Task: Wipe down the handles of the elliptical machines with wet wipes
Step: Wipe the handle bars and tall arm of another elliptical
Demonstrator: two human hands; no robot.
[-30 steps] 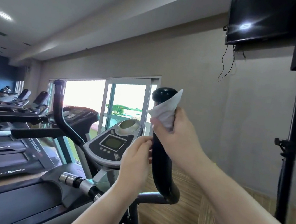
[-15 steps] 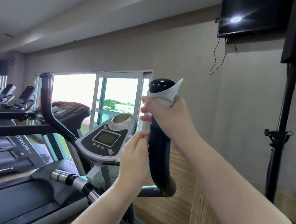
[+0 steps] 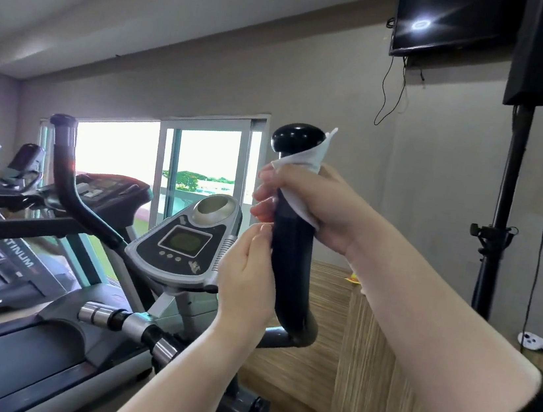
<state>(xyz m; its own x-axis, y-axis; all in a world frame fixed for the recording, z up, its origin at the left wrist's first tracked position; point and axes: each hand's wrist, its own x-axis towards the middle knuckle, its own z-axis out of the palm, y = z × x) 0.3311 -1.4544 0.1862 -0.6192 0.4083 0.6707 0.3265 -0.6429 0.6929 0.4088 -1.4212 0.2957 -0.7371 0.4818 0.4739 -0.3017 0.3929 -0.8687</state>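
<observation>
At centre frame, the right hand (image 3: 311, 207) is closed around the wet wipe (image 3: 306, 165), wrapped on the black handle (image 3: 289, 260) just under its knob. The left hand (image 3: 246, 282) steadies the shaft below, fingers seemingly curled. Wiping is underway; next, slide the wipe downward.

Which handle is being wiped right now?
Find the grey console of the nearest elliptical. Just right of it rises a black handle with a rounded knob. Unlike the bare handle on the left, the right hand wraps a white wipe around it.
</observation>
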